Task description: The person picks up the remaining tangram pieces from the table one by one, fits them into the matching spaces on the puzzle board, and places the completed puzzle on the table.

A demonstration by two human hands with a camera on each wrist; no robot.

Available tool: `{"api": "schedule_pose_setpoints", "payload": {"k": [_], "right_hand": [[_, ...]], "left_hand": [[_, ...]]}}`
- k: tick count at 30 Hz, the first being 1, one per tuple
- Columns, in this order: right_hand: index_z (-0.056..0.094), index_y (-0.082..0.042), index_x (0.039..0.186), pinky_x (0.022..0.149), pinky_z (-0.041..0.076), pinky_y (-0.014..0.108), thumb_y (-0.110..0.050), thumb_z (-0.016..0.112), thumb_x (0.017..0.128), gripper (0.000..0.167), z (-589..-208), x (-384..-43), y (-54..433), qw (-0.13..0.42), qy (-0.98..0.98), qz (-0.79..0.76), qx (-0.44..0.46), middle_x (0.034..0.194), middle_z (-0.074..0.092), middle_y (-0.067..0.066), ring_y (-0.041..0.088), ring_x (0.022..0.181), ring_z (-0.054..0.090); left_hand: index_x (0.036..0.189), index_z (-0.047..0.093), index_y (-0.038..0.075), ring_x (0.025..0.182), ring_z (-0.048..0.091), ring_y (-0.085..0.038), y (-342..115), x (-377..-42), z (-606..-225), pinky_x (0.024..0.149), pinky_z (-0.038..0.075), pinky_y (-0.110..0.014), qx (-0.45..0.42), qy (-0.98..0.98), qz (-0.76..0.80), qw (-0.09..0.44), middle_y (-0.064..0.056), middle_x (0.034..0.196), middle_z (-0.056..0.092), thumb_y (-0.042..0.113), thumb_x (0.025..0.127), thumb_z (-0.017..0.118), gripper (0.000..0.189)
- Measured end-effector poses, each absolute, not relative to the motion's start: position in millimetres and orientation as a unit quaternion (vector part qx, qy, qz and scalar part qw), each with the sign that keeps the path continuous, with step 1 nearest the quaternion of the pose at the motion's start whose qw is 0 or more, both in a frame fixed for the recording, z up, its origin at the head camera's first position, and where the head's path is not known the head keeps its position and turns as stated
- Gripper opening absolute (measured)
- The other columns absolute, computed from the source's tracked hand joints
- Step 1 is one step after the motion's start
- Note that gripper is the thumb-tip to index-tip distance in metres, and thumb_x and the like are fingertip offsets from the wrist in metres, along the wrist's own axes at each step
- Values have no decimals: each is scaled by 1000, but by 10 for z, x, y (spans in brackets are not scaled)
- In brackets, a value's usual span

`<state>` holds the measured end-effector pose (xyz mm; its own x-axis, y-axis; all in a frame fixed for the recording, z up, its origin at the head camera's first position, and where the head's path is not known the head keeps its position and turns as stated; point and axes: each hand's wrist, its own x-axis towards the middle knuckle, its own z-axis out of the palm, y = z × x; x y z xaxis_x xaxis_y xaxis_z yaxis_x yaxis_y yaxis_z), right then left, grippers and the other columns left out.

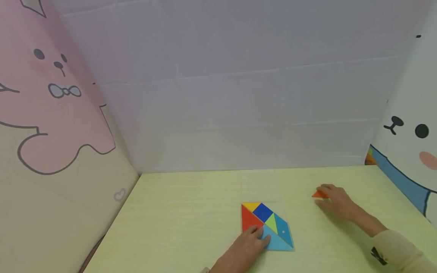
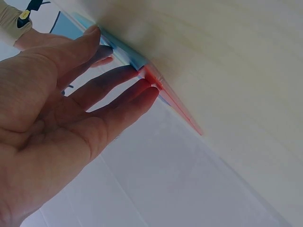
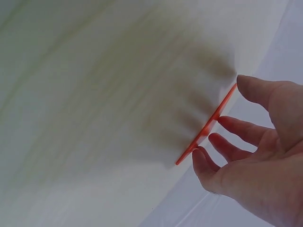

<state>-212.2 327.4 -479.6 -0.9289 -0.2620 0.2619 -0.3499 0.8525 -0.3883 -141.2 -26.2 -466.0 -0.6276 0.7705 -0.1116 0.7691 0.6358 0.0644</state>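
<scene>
In the head view, my left hand [image 1: 245, 246] rests its fingertips on a flat group of tangram pieces, over the red triangle [image 1: 250, 219] and the large light-blue triangle [image 1: 278, 242]. Above these sit a yellow piece [image 1: 251, 206], a dark-blue square [image 1: 263, 212], a light-green triangle [image 1: 271, 223] and a blue piece [image 1: 282, 229]. Off to the right, my right hand [image 1: 336, 201] touches an orange triangle [image 1: 321, 194] lying on the table. From the right wrist, its fingertips show along this orange triangle [image 3: 207, 129], the thumb near one end.
The pale yellow table [image 1: 177, 212] meets a whitish sheet [image 1: 218, 113] along its back edge. Cartoon-printed cloths hang at the left [image 1: 61, 129] and right [image 1: 409, 159]. A transparent tray edge [image 1: 268, 250] borders the tangram pieces.
</scene>
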Motion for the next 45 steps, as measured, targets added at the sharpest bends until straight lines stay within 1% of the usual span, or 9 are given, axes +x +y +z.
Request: {"api": "schedule_pose_setpoints", "payload": {"k": [4,9,15,19,23,32,35,40,45], "right_hand": [[64,17,114,88,43,65,-1,76,88,34,-4802,-2127,3283,106,-957,213,167,117,60,40,53,105,59],[66,13,108,80,45,57,6,79,82,30,-4838,-2129,3303,144,-948,206,196,106,66,31,45,94,62],[68,9,102,73,50,57,12,81,76,29,-4872,-2167,3332,182,-935,203,226,98,67,25,41,86,61],[68,10,102,72,51,54,12,80,76,28,-4869,-2183,3351,177,-935,208,226,96,66,23,39,85,61],[68,11,103,73,51,54,12,79,78,28,-4856,-2189,3363,159,-939,220,212,97,65,22,39,86,60],[67,14,106,77,52,54,10,80,80,30,-4819,-2213,3387,134,-946,231,184,100,59,26,42,93,58],[69,13,104,75,54,49,9,82,78,30,-4811,-2216,3396,140,-946,229,181,99,60,23,38,90,58],[70,9,102,65,55,33,11,83,77,28,-4825,-2209,3421,156,-936,252,191,95,58,18,30,79,60],[70,4,98,61,55,29,16,82,74,30,-4868,-2207,3462,198,-917,256,231,90,59,11,23,71,62]], "left_hand": [[144,63,24,126,54,-14,-266,-1412,-4661,100,50,-22,427,902,4,66,4,137,61,47,87,80,63],[144,62,25,124,54,-12,-264,-1408,-4656,99,50,-21,428,901,2,70,5,135,61,48,87,80,63],[143,63,25,124,54,-12,-255,-1414,-4647,99,50,-22,426,902,1,69,5,136,61,47,88,79,62],[143,63,25,126,54,-13,-247,-1409,-4645,100,50,-22,425,903,-5,65,5,137,61,43,89,79,60],[143,63,25,127,54,-13,-248,-1411,-4657,99,51,-22,427,902,-3,64,6,136,61,45,88,80,61],[144,62,25,128,54,-13,-250,-1414,-4653,99,50,-22,426,902,2,65,5,138,60,44,88,80,62],[144,62,25,128,54,-13,-252,-1412,-4642,99,50,-22,424,903,4,70,5,138,60,46,88,79,63],[145,61,24,128,54,-13,-265,-1410,-4630,99,50,-22,425,902,9,74,4,140,59,49,87,79,66],[146,60,23,129,53,-14,-273,-1414,-4635,99,50,-22,427,901,10,72,4,141,59,51,88,77,66]]}}
